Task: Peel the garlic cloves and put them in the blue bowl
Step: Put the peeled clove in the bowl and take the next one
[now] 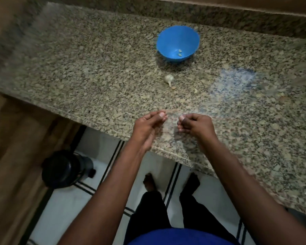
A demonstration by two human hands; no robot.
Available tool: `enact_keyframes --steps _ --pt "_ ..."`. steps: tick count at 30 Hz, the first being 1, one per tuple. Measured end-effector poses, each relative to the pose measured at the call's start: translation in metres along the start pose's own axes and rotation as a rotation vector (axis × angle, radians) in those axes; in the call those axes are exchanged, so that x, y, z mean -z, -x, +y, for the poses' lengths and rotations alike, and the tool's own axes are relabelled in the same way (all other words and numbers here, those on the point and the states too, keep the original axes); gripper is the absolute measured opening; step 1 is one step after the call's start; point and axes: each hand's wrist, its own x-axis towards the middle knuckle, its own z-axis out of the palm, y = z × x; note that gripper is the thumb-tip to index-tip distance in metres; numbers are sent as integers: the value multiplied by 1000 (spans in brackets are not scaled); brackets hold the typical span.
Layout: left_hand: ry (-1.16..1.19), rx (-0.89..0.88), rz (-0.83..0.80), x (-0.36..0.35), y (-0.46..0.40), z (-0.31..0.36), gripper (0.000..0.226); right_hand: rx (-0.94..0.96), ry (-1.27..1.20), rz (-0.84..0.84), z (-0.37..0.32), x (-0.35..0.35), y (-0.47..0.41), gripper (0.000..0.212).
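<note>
Speckled granite counter point(99, 71) fills a dim kitchen, its near edge running above white floor tiles with dark lines; a blue bowl point(178, 43) stands toward the back of the counter with a few peeled garlic cloves point(180, 52) lying in its bottom; a partial garlic bulb point(168, 79) rests on the stone just in front of the bowl, with scraps of skin point(195, 90) scattered near it; both hands hover over the counter's front edge, near each other but apart; the left hand point(148, 123) has its fingers curled with thumb against fingertips, and the right hand point(195, 125) likewise has thumb and fingertips drawn together; motion blur makes it impossible to tell whether either pinches a clove; a black canister point(65, 168) stands on the floor at left, and the person's bare feet show below.
</note>
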Motion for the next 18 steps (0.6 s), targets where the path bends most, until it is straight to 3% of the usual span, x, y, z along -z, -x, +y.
enact_keyframes --steps 9,18 --pt "313 -197 120 168 46 85 27 -3 49 -352 12 -199 42 5" --pt "417 -342 267 441 112 170 16 26 174 -538 100 -486 113 12"
